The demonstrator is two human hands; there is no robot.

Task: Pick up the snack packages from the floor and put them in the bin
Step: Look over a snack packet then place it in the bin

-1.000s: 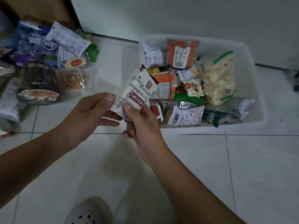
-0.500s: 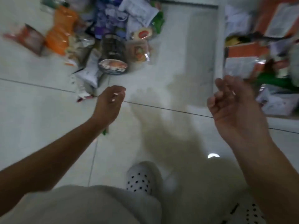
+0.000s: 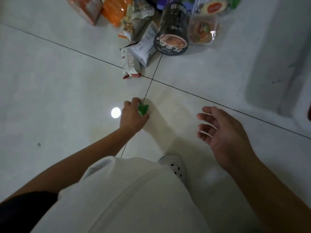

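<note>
My left hand (image 3: 133, 115) is down on the floor tiles with its fingers closed around a small green snack packet (image 3: 143, 109). My right hand (image 3: 220, 130) hovers open above the floor, palm turned left, holding nothing. A pile of snack packages lies at the top: a white and red packet (image 3: 130, 64), a round black cup (image 3: 171, 39), an orange bag (image 3: 116, 10) and a clear-wrapped snack (image 3: 202, 31). The white bin (image 3: 276, 64) shows its side wall at the right edge; its contents are out of view.
A white dotted shoe (image 3: 175, 167) and a pale trouser leg (image 3: 134, 199) fill the bottom middle. Dark grout lines cross the floor, and a bright light reflection (image 3: 115, 112) sits just left of my left hand.
The white and red packet held by both hands a second ago is gone from them. The view swung left and down, and my left hand dropped to the floor onto the green packet.
</note>
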